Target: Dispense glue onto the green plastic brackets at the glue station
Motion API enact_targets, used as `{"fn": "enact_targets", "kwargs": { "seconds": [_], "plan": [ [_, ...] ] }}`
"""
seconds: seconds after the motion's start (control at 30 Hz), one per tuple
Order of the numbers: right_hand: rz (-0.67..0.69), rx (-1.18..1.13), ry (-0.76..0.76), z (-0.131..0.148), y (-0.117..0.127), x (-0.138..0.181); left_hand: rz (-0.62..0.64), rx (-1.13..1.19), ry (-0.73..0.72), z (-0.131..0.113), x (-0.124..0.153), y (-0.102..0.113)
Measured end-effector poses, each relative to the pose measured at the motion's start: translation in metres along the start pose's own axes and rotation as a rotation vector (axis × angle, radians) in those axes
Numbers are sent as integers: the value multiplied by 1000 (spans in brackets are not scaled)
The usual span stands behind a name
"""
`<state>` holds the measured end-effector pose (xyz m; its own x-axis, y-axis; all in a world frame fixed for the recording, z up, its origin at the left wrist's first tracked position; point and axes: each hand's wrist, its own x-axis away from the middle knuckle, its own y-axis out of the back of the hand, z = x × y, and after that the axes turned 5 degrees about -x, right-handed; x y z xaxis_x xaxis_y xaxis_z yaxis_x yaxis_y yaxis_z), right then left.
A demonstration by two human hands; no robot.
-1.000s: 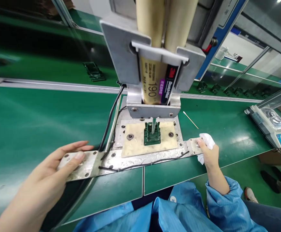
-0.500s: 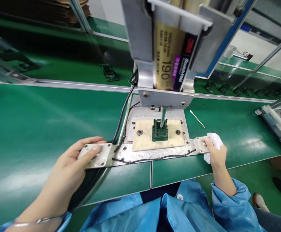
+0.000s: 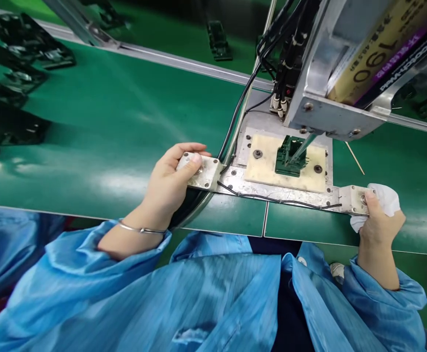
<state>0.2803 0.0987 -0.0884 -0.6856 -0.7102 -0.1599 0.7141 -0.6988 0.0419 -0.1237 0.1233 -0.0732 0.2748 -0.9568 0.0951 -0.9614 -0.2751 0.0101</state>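
Two metal button plates flanked the fixture base (image 3: 272, 188) at the green bench's near edge. Left hand (image 3: 169, 183) lay spread, thumb pressing the left plate (image 3: 199, 171); right hand (image 3: 378, 227), curled around a white cloth (image 3: 385, 200), thumbed the right plate (image 3: 356, 200). Between them, a green part (image 3: 290, 156) sat on the beige pad (image 3: 268, 168) under the dispenser nozzle (image 3: 301, 149), likely keeping both hands clear.

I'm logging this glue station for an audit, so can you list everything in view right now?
Green part: one, dark green, on the beige plate under the nozzle.
Beige plate: one, on the metal fixture.
Metal fixture: one, silver, on the green bench.
Adhesive cartridge: one, gold and black, in the metal bracket above.
Black cables: several, running to the fixture.
Thin stick: one, pale, right of the fixture.
Dark parts: several, far left.
White cloth: one, in the right hand.
Left hand: thumb on the left button.
Right hand: thumb on the right button.
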Motion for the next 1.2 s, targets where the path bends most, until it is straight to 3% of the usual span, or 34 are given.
{"fn": "enact_targets", "kwargs": {
  "seconds": [0.3, 1.2],
  "plan": [
    [-19, -41, 44, 0, -2, -1, -13, 113, -54, 9, -6, 0],
    [-12, 44, -8, -5, 1, 2, -55, -12, 109, 2, -1, 3]
  ]
}}
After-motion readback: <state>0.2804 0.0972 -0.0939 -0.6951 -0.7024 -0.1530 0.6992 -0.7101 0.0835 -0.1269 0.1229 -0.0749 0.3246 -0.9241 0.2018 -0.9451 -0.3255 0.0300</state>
